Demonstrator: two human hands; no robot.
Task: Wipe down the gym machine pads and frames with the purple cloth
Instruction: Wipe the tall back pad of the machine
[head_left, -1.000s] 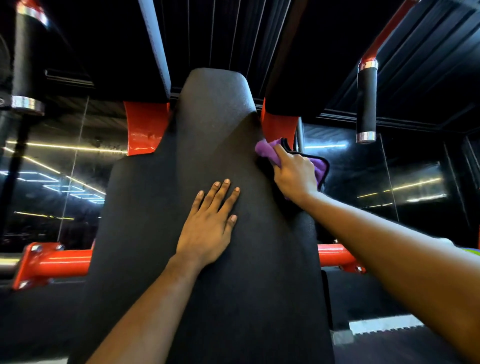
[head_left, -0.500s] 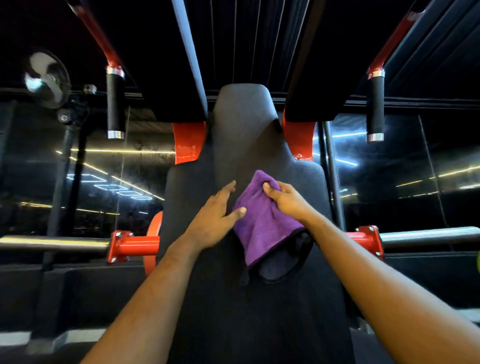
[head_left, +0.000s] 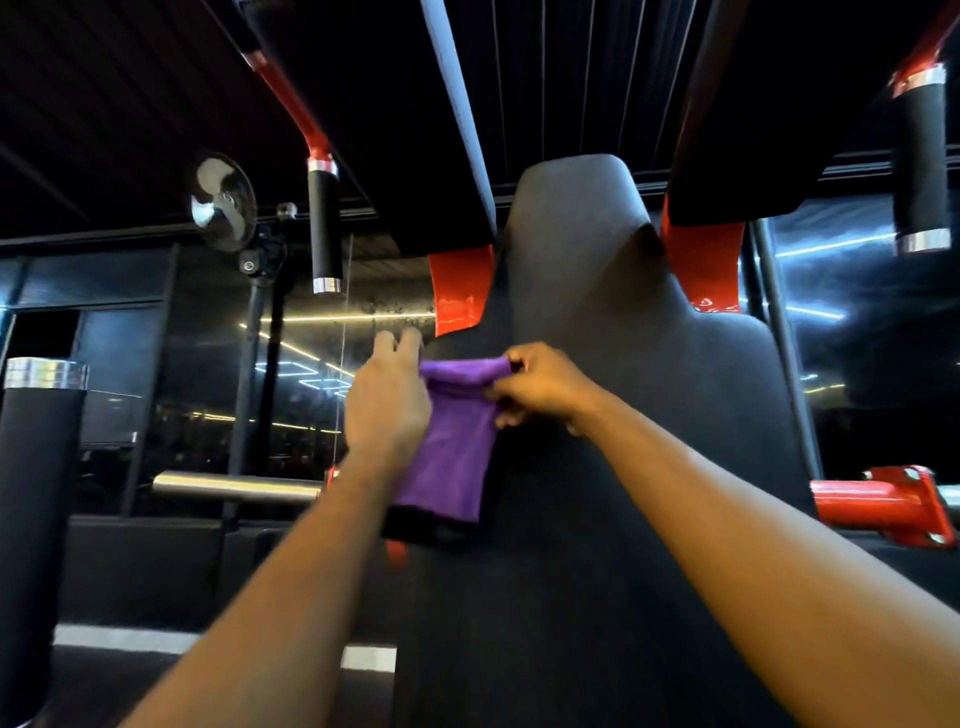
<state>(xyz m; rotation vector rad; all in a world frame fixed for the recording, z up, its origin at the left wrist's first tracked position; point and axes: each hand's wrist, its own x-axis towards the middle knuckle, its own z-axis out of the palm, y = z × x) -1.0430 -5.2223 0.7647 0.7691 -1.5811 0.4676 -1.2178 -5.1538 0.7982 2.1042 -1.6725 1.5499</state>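
The purple cloth (head_left: 452, 447) hangs folded against the left edge of the black back pad (head_left: 623, 364), its rolled top stretched between both hands and a dark underside showing at its bottom. The right hand (head_left: 540, 387) pinches the top right corner with curled fingers; the left hand (head_left: 387, 400) covers the cloth's left side, fingers pointing up – whether it grips cannot be told. A red bracket (head_left: 460, 291) sits just above, a black grip handle (head_left: 324, 228) and a fan (head_left: 223, 202) farther left

Bare left hand (head_left: 387, 402), bare right hand (head_left: 543, 387) — both forearms bare
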